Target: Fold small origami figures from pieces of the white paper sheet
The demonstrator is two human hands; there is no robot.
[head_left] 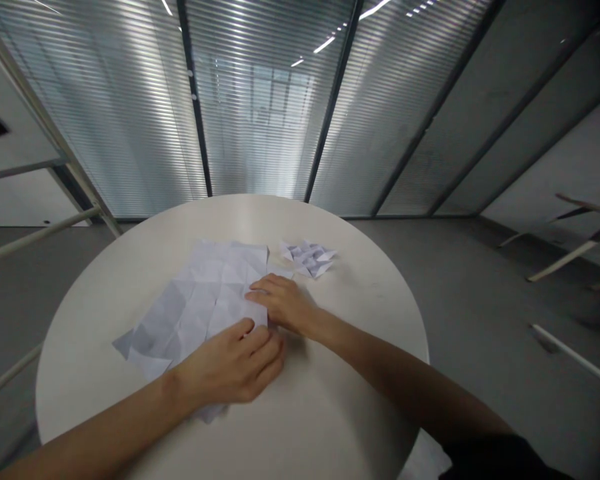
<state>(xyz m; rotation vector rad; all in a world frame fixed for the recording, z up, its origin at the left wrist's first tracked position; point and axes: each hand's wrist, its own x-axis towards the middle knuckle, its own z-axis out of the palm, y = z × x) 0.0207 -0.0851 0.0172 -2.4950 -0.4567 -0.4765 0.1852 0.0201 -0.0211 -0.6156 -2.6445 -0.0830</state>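
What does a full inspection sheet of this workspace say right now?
Surface: round white table.
Job's things: large creased paper sheet, partly hidden by the hands; smaller folded paper beyond the right hand.
Clutter: nothing seen.
Hands: left hand at the sheet's near right part, fingers curled, grip unclear; right hand at its right edge, fingers over it.
Cables: nothing seen.
Surroundings: slatted blinds, grey floor.

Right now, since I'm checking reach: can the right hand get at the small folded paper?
Probably yes: the small folded paper lies just beyond the right hand, with nothing tall between them.
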